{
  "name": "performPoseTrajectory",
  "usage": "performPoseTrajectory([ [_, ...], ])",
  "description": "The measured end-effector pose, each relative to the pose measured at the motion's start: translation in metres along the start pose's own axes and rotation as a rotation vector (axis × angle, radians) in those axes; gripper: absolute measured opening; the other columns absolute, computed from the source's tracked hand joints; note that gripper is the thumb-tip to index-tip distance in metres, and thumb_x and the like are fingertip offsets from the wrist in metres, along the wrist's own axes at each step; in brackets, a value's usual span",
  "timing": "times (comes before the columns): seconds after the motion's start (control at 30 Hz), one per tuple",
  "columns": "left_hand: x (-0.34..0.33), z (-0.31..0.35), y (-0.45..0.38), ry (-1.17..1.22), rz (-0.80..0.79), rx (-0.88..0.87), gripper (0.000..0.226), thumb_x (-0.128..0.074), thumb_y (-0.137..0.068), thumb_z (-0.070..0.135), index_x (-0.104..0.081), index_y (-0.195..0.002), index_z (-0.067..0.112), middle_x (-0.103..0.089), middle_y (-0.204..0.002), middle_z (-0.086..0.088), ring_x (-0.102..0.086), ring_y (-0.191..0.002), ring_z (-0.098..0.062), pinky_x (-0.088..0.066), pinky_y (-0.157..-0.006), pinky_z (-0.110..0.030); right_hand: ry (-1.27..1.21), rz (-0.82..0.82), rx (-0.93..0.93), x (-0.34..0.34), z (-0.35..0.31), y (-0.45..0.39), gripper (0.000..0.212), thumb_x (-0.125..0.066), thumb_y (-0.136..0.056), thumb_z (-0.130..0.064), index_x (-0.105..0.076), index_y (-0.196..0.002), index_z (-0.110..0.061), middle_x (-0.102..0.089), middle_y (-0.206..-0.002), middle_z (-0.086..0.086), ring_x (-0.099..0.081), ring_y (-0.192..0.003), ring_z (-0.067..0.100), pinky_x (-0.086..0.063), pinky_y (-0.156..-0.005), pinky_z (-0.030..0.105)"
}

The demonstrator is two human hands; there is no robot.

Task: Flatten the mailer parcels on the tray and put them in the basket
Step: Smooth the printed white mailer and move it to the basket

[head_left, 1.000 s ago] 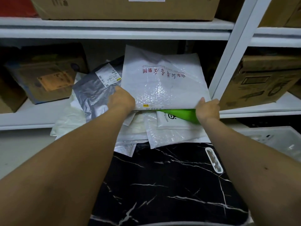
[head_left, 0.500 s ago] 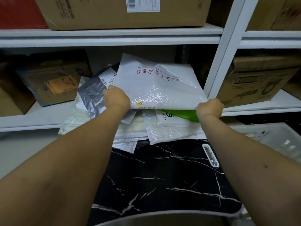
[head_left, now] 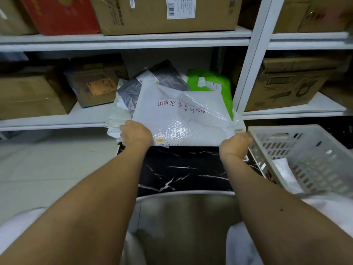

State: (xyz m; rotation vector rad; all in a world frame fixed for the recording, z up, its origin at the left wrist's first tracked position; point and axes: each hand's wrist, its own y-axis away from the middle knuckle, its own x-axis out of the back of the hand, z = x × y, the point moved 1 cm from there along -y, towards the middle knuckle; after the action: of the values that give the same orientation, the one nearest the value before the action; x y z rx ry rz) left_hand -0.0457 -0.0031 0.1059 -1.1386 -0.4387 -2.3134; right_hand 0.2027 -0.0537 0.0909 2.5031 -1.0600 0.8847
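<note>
A white bubble mailer with red lettering (head_left: 183, 115) is held up over the far end of the black marble-patterned tray (head_left: 183, 169). My left hand (head_left: 136, 133) grips its near left corner and my right hand (head_left: 236, 145) grips its near right corner. Behind it lie a grey mailer (head_left: 152, 81), a green mailer (head_left: 210, 81) and white mailers (head_left: 114, 121), partly hidden. The white slatted basket (head_left: 305, 150) stands to the right of the tray with a white mailer (head_left: 284, 173) inside.
White shelving (head_left: 124, 41) runs across the back, with an upright post (head_left: 254, 54) right of the pile. Cardboard boxes (head_left: 286, 83) fill the shelves on both sides and above. A pale floor (head_left: 47, 169) lies left of the tray.
Both hands have drawn the white mailer toward me and lower over the tray. The green mailer behind it is now uncovered. The view has pulled back, bringing more of the basket into sight.
</note>
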Motion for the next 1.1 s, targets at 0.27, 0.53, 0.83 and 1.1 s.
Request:
performPoseTrajectory([
  [0.27,-0.002,-0.06,0.056,-0.071,-0.098,0.241,0.054,-0.051,-0.089,0.025,-0.035,-0.137,0.006,-0.038,-0.139,-0.014,-0.038,-0.129,-0.028,-0.032,-0.108,-0.043,0.002,-0.014,-0.057,0.014,0.051,0.062,0.04,-0.054,-0.089,0.005,-0.041,-0.127,0.005,-0.037,-0.133,0.024,-0.057,-0.104,0.041,-0.047,-0.089,0.042],
  [0.53,-0.01,-0.096,0.083,-0.051,-0.212,0.31,0.057,-0.051,-0.091,0.025,-0.027,-0.138,0.002,-0.03,-0.143,-0.018,-0.034,-0.132,-0.033,-0.03,-0.107,-0.045,0.092,-0.068,-0.115,0.019,0.089,0.094,0.043,-0.054,-0.089,0.003,-0.038,-0.129,0.005,-0.036,-0.134,0.023,-0.056,-0.107,0.04,-0.048,-0.087,0.041],
  [0.83,-0.031,-0.12,0.083,-0.07,-0.331,0.303,0.058,-0.051,-0.09,0.027,-0.036,-0.141,0.005,-0.036,-0.145,-0.015,-0.038,-0.133,-0.033,-0.034,-0.109,-0.042,0.183,-0.111,-0.218,0.003,0.112,0.093,0.046,-0.052,-0.092,-0.001,-0.033,-0.133,0.005,-0.031,-0.139,0.026,-0.052,-0.115,0.045,-0.045,-0.093,0.047],
  [1.1,-0.055,-0.108,0.067,-0.156,-0.326,0.241,0.06,-0.049,-0.089,0.025,-0.027,-0.14,0.003,-0.03,-0.141,-0.013,-0.034,-0.129,-0.031,-0.032,-0.106,-0.044,0.243,-0.167,-0.202,-0.015,0.101,0.055,0.045,-0.049,-0.093,-0.003,-0.033,-0.135,0.002,-0.034,-0.14,0.025,-0.051,-0.115,0.044,-0.045,-0.089,0.047],
])
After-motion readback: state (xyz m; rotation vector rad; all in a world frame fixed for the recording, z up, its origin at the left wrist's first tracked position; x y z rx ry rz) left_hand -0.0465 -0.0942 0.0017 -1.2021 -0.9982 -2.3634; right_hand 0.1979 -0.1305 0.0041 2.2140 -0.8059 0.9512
